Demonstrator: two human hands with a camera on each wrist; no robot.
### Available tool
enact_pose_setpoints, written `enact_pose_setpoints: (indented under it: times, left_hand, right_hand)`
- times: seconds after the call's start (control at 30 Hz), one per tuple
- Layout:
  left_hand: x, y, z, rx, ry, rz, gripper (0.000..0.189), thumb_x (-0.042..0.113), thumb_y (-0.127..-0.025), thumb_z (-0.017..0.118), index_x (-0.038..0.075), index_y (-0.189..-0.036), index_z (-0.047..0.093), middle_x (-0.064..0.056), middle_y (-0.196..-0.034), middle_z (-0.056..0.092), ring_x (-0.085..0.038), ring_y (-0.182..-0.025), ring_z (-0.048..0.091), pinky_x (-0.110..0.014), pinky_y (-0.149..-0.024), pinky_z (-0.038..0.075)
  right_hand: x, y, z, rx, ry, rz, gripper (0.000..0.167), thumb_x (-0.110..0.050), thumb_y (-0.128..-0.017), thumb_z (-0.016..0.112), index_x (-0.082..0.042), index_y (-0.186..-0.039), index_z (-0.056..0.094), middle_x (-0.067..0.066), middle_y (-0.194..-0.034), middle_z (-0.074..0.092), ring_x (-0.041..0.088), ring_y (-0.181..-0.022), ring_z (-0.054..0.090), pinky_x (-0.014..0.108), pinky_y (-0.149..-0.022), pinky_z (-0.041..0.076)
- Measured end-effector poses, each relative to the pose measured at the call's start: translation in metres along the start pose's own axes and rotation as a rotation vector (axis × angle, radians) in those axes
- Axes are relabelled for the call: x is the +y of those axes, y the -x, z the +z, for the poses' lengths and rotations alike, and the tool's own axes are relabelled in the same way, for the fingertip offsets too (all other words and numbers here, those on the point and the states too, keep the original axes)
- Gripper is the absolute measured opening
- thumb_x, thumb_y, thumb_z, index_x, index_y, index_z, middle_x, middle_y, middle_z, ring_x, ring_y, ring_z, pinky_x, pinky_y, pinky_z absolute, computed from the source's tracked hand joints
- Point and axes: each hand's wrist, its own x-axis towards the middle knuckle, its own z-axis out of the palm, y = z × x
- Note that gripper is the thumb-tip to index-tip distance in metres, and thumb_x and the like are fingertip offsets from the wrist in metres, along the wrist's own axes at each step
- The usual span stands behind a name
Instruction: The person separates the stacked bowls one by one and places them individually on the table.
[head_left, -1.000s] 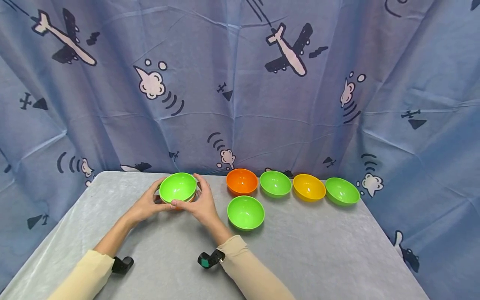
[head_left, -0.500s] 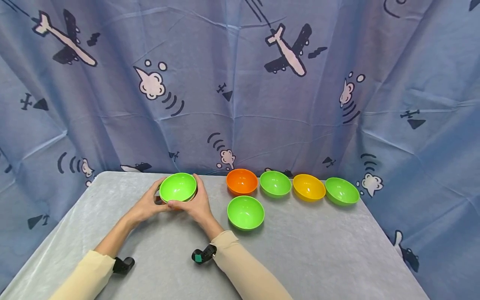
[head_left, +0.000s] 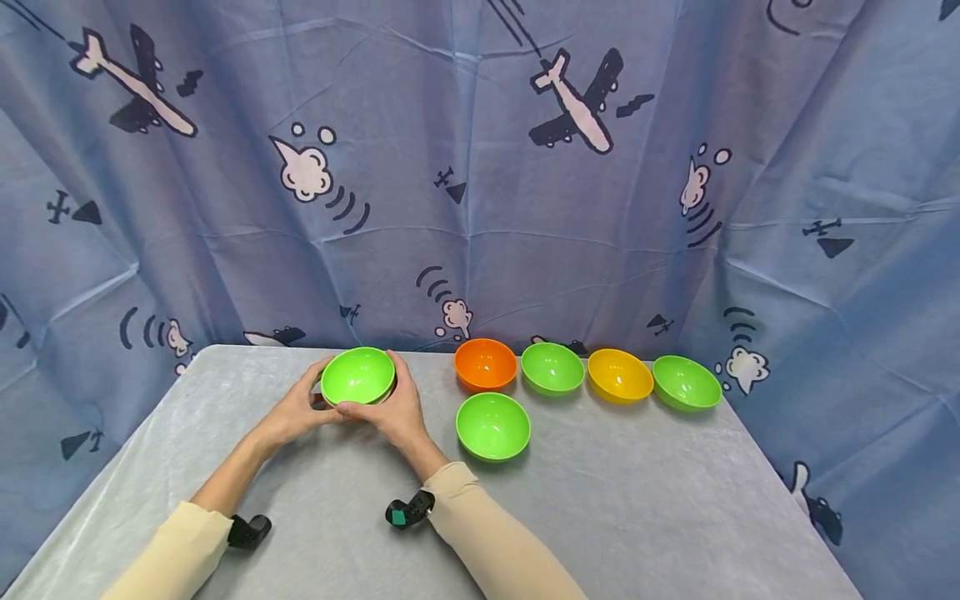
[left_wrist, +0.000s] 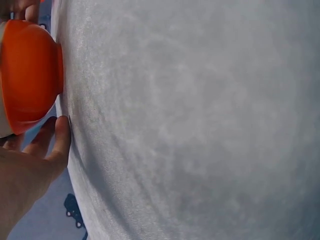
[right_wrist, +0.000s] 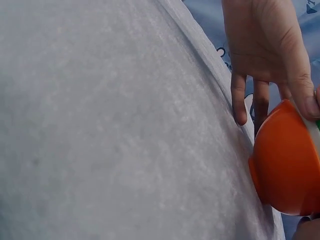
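Observation:
A small stack of bowls stands at the back left of the table, with a green bowl (head_left: 358, 377) on top. The orange bowl (left_wrist: 30, 75) underneath shows clearly in both wrist views, its foot right at the tabletop. Between them runs a pale rim (right_wrist: 314, 131). My left hand (head_left: 294, 408) holds the stack from the left, thumb at the front and fingers round the side. From the right my right hand (head_left: 399, 410) grips it, its thumb across the front near the left thumb. The far fingers are partly hidden behind the bowls.
To the right stands a back row: an orange bowl (head_left: 485, 365), a green bowl (head_left: 552, 369), a yellow bowl (head_left: 619, 376) and another green bowl (head_left: 686, 383). One more green bowl (head_left: 492, 427) sits in front of the orange one. A patterned blue curtain (head_left: 480, 208) hangs behind the table (head_left: 637, 500).
My right hand and forearm have shifted slightly left, closer round the stack. The left hand and the bowls have stayed in place.

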Motion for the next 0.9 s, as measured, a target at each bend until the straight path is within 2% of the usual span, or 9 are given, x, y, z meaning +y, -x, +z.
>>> enact_pose_setpoints:
  times: [0.2, 0.3, 0.47, 0.67, 0.9]
  left_hand:
    - [-0.001, 0.0, 0.001, -0.001, -0.011, -0.002, 0.102, 0.016, -0.09, 0.081, 0.01, -0.163, 0.01, -0.025, -0.158, 0.025, -0.05, -0.127, 0.048, -0.058, -0.096, 0.045]
    - [-0.002, 0.0, 0.002, 0.006, -0.005, 0.03, 0.101, 0.013, -0.09, 0.081, 0.008, -0.163, 0.012, -0.025, -0.155, 0.03, -0.049, -0.124, 0.051, -0.059, -0.097, 0.044]
    - [-0.005, -0.001, 0.003, 0.008, 0.011, 0.077, 0.099, 0.01, -0.088, 0.082, 0.006, -0.162, 0.015, -0.023, -0.154, 0.032, -0.043, -0.119, 0.057, -0.056, -0.098, 0.043]
    - [-0.004, 0.001, 0.002, 0.006, 0.02, 0.049, 0.1, 0.016, -0.088, 0.083, 0.01, -0.162, 0.017, -0.019, -0.154, 0.033, -0.039, -0.116, 0.06, -0.052, -0.097, 0.045]
    - [-0.005, 0.0, 0.001, -0.006, 0.065, 0.066, 0.098, 0.011, -0.089, 0.081, 0.012, -0.162, 0.016, -0.019, -0.154, 0.03, -0.044, -0.116, 0.059, -0.042, -0.091, 0.052]
  right_hand:
    - [0.001, 0.001, 0.002, 0.04, -0.058, -0.004, 0.105, -0.022, -0.07, 0.097, -0.01, -0.156, 0.038, 0.001, -0.145, 0.049, 0.015, -0.128, 0.05, 0.034, -0.107, 0.041]
    - [-0.001, 0.0, 0.002, 0.054, -0.066, -0.012, 0.104, -0.022, -0.07, 0.097, -0.012, -0.156, 0.038, -0.001, -0.145, 0.05, 0.013, -0.128, 0.05, 0.034, -0.107, 0.04]
    - [-0.007, -0.002, 0.001, 0.088, -0.061, -0.041, 0.103, -0.023, -0.07, 0.097, -0.011, -0.154, 0.04, -0.001, -0.143, 0.051, 0.014, -0.127, 0.05, 0.035, -0.107, 0.041]
    - [-0.019, -0.003, 0.0, 0.119, -0.083, -0.061, 0.101, -0.023, -0.07, 0.097, -0.01, -0.154, 0.041, -0.001, -0.142, 0.053, 0.015, -0.126, 0.051, 0.038, -0.106, 0.041]
    - [-0.038, -0.004, -0.003, 0.108, -0.174, -0.055, 0.097, -0.014, -0.071, 0.095, -0.007, -0.152, 0.042, 0.002, -0.141, 0.053, 0.016, -0.124, 0.054, 0.035, -0.105, 0.043]
